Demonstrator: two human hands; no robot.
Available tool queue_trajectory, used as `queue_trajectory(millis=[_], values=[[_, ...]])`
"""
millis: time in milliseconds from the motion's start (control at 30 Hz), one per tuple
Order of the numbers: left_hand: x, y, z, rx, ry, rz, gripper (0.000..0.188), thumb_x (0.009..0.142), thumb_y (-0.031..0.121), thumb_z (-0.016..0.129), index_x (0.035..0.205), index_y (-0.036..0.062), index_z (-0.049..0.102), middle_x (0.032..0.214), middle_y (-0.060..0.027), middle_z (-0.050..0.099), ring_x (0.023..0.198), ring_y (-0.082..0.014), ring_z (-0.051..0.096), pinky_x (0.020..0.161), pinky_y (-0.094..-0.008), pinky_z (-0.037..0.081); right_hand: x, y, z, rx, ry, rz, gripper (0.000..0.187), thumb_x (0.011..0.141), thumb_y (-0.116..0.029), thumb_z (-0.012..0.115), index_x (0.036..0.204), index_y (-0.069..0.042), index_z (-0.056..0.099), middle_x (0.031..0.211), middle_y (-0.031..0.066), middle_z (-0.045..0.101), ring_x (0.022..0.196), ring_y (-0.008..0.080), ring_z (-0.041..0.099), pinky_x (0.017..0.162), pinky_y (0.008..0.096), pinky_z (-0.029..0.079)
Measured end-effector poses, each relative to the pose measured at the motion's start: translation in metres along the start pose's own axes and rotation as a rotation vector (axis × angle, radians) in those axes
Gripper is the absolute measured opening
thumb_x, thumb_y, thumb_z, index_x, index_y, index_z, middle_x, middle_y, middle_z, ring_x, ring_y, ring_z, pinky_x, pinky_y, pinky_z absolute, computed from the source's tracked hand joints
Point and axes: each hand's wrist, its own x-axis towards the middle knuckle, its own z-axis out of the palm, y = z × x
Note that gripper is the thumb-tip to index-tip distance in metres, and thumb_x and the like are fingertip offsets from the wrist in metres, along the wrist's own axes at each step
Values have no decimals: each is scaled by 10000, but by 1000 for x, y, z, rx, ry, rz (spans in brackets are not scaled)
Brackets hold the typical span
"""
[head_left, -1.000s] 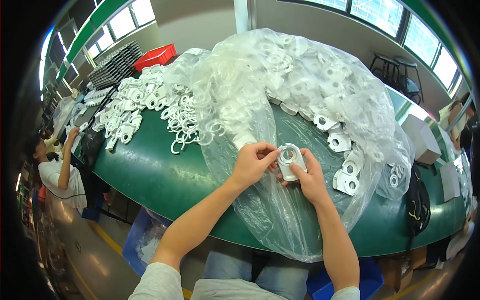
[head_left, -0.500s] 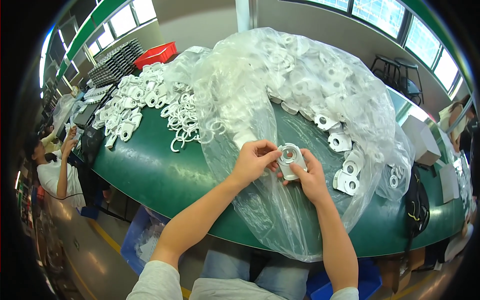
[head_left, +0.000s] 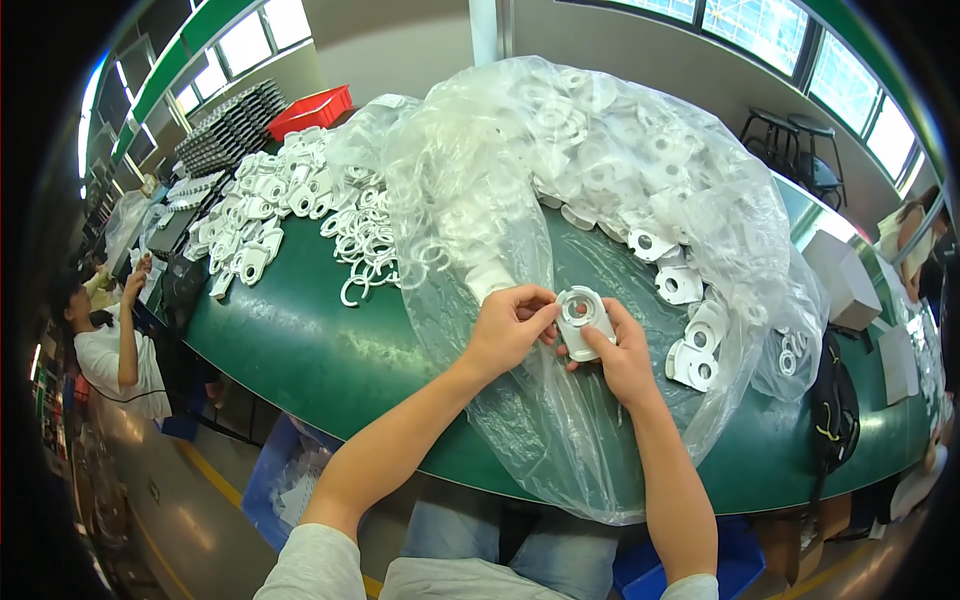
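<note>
You hold a white plastic plate with a round hole between your two hands, in the lower centre of the frame.
Your right hand [head_left: 628,358] grips the plate [head_left: 574,346] by its right side, thumb across its face; your left hand [head_left: 508,328] has thumb and forefinger drawn together at its left edge, though whether they pinch it you cannot tell from this view. Below the plate, a clear plastic bag [head_left: 470,225] drapes over the green counter [head_left: 270,335], covering many similar plates from the upper centre toward the right. White open rings [head_left: 366,232] lie in a heap left of centre, beside a pile of loose plates [head_left: 268,195] at the upper left, near a red bin [head_left: 312,112].
</note>
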Motion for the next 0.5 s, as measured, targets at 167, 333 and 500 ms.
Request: queue_trajectory(millis=[167, 333, 500], values=[[-1, 6, -1, 11, -13, -30, 155, 887, 80, 581, 953, -54, 622, 746, -67, 630, 637, -101, 597, 563, -241, 511, 1, 3, 0, -40, -10, -25, 242, 879, -29, 494, 1116, 18, 485, 984, 122, 610, 774, 198, 654, 583, 280, 553], [-1, 3, 1, 25, 0, 43, 141, 884, 71, 573, 928, -49, 633, 723, -59, 624, 599, -95, 585, 545, -229, 500, 0, 1, 1, -52, -8, -8, 230, 879, -31, 496, 1104, 18, 500, 979, 122, 612, 760, 196, 653, 578, 279, 549], [-1, 2, 0, 13, 9, 62, 142, 882, 56, 570, 942, -56, 632, 736, -68, 631, 603, -101, 592, 555, -232, 512, 1, 0, 0, -44, -26, -3, 235, 879, -34, 495, 1108, 20, 500, 970, 119, 613, 757, 192, 653, 573, 278, 548]])
